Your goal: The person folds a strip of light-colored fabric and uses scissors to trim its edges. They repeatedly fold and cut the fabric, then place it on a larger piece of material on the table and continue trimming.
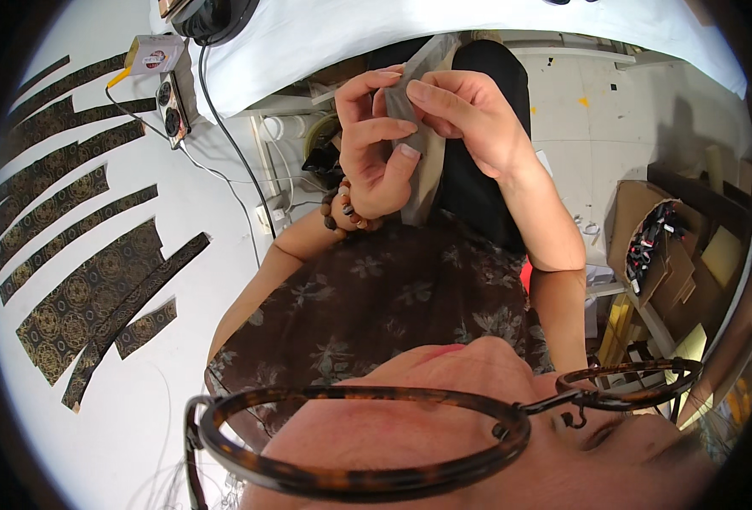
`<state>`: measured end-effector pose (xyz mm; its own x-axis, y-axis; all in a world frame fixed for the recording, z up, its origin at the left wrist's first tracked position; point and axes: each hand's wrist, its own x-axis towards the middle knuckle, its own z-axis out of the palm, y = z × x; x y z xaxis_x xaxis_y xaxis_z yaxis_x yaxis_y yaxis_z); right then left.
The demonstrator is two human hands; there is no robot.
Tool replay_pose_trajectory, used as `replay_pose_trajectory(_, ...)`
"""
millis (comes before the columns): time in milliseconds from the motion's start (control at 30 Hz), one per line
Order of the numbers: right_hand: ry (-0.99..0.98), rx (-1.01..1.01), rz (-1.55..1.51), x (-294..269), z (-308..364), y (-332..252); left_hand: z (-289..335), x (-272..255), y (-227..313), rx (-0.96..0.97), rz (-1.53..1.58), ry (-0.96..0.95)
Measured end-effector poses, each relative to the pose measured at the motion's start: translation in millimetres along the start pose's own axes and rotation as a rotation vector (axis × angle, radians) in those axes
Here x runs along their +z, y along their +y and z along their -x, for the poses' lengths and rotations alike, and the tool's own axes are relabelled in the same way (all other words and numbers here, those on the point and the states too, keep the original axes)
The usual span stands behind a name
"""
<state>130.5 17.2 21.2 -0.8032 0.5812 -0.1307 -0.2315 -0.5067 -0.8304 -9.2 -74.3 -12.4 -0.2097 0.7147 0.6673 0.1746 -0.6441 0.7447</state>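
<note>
A long, thin grey-tan strip (428,174), which looks like cloth or ribbon, runs up and down between my hands above my lap. My left hand (374,161) is closed on its left side, with the thumb and bent fingers against the strip. From the other side, my right hand (469,115) pinches the strip's upper part between thumb and forefinger. The strip's lower end lies near my dark floral top (384,289). A bead bracelet (342,208) circles my left wrist. Parts of the strip are hidden behind my fingers.
Several dark patterned fabric pieces (95,289) lie on a white surface at left. Near them are a power strip (170,106), a small box (156,55) and a black cable (223,127). A cardboard box (627,223) with small dark items stands at right. White cloth (444,15) covers the far table.
</note>
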Motion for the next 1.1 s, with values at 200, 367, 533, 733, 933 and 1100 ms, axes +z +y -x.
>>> replay_pose_trajectory(200, -0.050, 0.018, -0.218, -2.9, -0.9, 1.2, 1.2, 1.4, -1.0, -0.029, 0.084, 0.050)
replay_pose_trajectory(367, -0.134, 0.018, -0.283, -9.5, 2.0, -0.7, 1.3, 1.7, 2.3, -0.090, 0.114, 0.081)
replay_pose_trajectory(533, -0.058, -0.019, -0.057, -0.9, 5.5, 0.8, 0.8, 2.5, 2.8, -0.086, 0.077, 0.064)
replay_pose_trajectory(733, -0.027, -0.030, -0.034, 1.8, 1.4, -1.8, -8.8, -0.9, 9.0, -0.091, 0.174, -0.009)
replay_pose_trajectory(933, -0.045, 0.047, 0.052, 3.4, -0.2, -8.7, -32.4, -15.7, -7.9, -0.472, 0.168, -0.142)
replay_pose_trajectory(1100, -0.089, -0.022, 0.113, -3.2, -1.5, -14.6, -31.5, -8.0, -21.6, -0.567, 0.243, -0.109)
